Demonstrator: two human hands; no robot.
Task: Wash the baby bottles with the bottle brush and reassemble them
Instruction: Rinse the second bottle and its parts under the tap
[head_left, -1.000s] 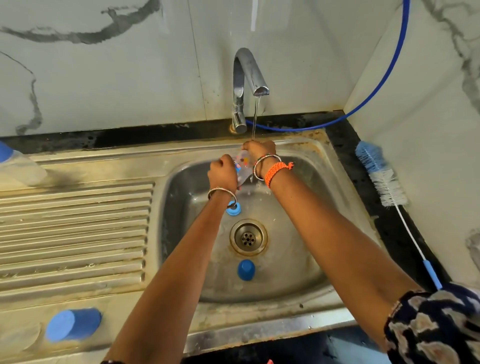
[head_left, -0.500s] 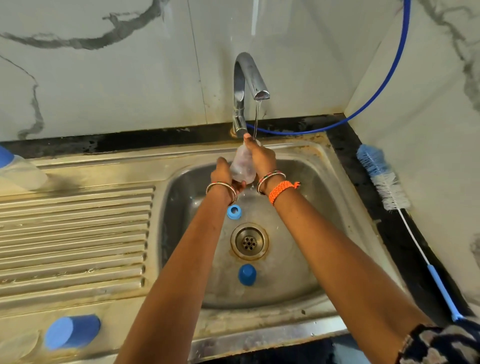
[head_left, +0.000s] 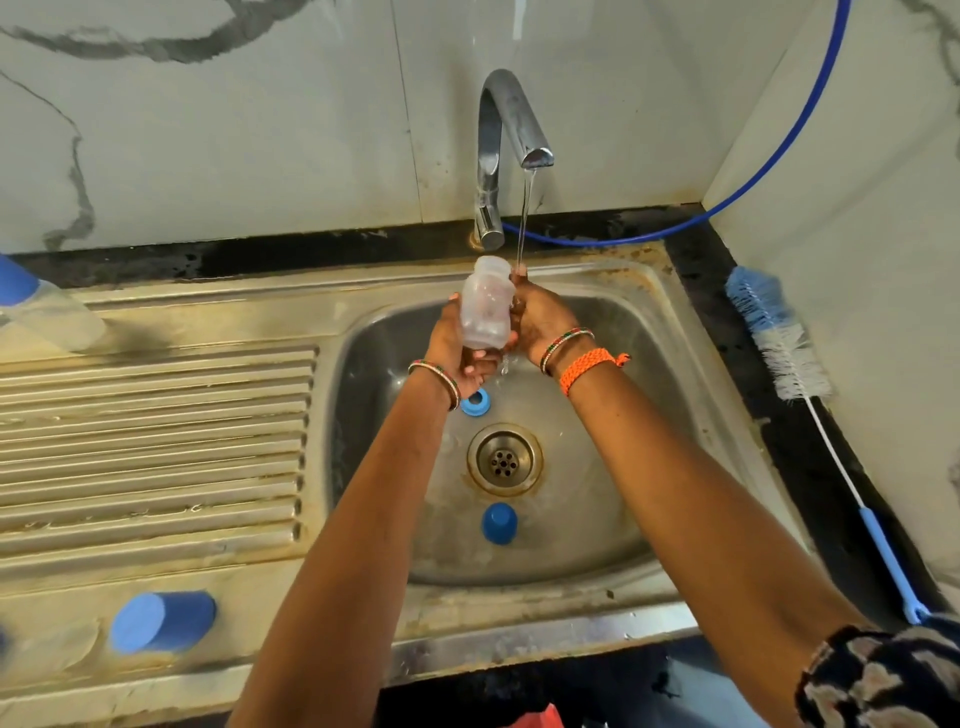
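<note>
A small clear baby bottle stands upright over the sink basin, without cap or collar. My left hand grips its lower part from the left and below. My right hand presses against its right side, fingertips under the thin water stream from the tap. A blue collar ring and a blue cap lie in the basin. The bottle brush lies on the black counter at right, blue-and-white bristles away from me.
A drain sits mid-basin. On the ribbed drainboard lie a second clear bottle with a blue top at far left and a blue cap near the front edge. A blue hose runs along the back wall.
The bottle has gone from lying tilted between my hands to standing upright, mouth up. Both hands have shifted slightly left and up, beside the stream.
</note>
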